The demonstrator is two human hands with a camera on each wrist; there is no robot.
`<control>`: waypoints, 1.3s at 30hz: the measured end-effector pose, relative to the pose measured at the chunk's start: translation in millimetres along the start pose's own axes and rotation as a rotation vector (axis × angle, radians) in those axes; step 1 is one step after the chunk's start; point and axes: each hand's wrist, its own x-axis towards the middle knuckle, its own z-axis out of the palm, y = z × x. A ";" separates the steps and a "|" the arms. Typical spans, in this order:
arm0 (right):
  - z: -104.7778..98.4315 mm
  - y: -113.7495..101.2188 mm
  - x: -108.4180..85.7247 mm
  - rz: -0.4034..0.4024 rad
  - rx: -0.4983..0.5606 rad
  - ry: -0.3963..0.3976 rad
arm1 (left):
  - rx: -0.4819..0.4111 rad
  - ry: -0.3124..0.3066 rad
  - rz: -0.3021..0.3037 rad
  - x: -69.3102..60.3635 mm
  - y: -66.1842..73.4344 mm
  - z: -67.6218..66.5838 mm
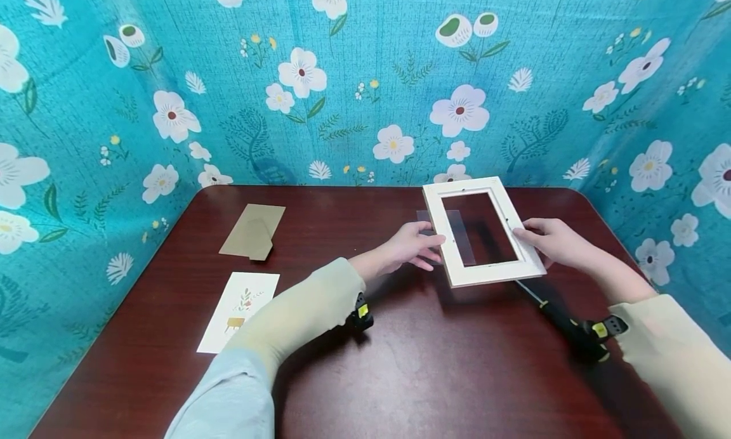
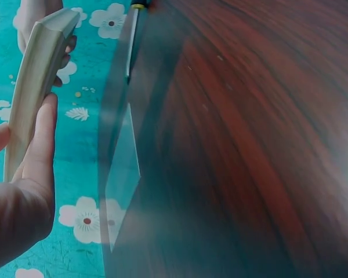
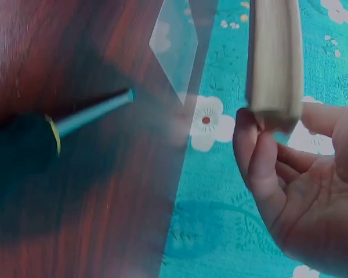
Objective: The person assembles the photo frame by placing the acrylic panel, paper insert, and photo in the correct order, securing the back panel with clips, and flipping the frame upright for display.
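Observation:
A white picture frame (image 1: 495, 273) is held up above the table, tilted, its opening bare. My left hand (image 1: 412, 243) pinches its left side, thumb on the near face and fingers behind. On the opposite side my right hand (image 1: 554, 241) grips the frame the same way. The left wrist view shows the edge of the frame (image 2: 35, 87) between thumb and fingers. In the right wrist view the right hand (image 3: 307, 179) holds the frame's edge (image 3: 275, 58). Beneath and behind the frame lies a clear sheet (image 1: 464, 239) on the table.
A screwdriver (image 1: 556, 315) with a dark handle lies near the right forearm. At the left are a brown backing board (image 1: 242, 231) with a stand flap and a white card (image 1: 217, 318) printed with a plant and a small table. Flowered turquoise cloth (image 1: 354, 77) hangs behind the dark table (image 1: 434, 375).

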 end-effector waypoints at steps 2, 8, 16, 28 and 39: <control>4.7 -3.2 1.7 -0.002 0.029 -0.011 | 0.011 -0.017 -0.009 -5.5 -1.5 -7.2; 19.1 -15.3 6.4 -0.012 0.096 -0.050 | 0.051 -0.057 -0.034 -22.2 -7.2 -27.9; 35.7 -32.1 10.1 -0.022 0.191 -0.124 | 0.087 -0.071 -0.022 -41.7 -9.2 -52.3; 67.1 -49.8 15.7 -0.048 0.266 -0.175 | 0.132 -0.039 -0.046 -63.4 -19.3 -80.6; 99.3 -52.3 26.7 -0.062 0.225 -0.220 | 0.176 -0.025 -0.081 -79.2 -31.9 -99.9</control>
